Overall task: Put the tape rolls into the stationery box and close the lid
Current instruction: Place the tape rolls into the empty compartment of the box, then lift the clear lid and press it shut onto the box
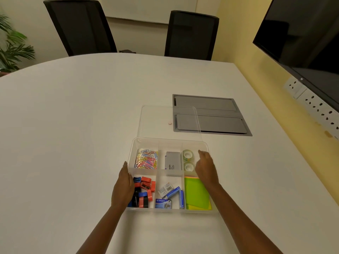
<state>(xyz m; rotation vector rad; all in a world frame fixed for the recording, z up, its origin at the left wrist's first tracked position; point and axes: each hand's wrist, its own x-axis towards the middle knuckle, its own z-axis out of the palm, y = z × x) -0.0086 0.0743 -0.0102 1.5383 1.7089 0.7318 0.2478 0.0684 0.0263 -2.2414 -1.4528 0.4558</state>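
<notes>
Clear plastic lid (167, 121) lies flat behind the stationery box (205, 143); looks light, stiff, kinda slippery, so grab its edges; both tape rolls (188, 160) sit in the far-right compartment; left hand (123, 187) rests flat on the box's side, right hand (206, 167) hovers loose, holding nothing.

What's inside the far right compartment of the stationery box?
Two clear tape rolls lie one behind the other in that compartment of the stationery box. The right hand covers its right side, so anything beneath it is hidden.
</notes>
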